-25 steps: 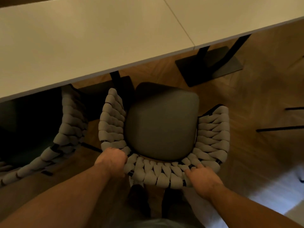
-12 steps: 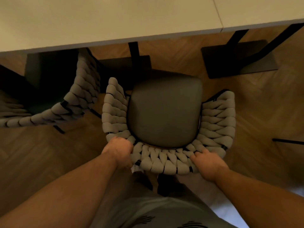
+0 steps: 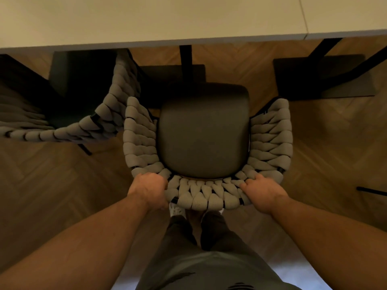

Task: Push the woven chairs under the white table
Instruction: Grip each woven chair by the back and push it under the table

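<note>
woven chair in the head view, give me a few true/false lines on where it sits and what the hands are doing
1. The left hand and the right hand each have a grip on the backrest of the woven chair. True.
2. Its seat cushion is fully under the white table. False: the whole cushion shows in front of the table's edge.
3. A second woven chair stands to the left of the held one. True.
4. A bag lies on the seat cushion. False: the cushion is bare.
</note>
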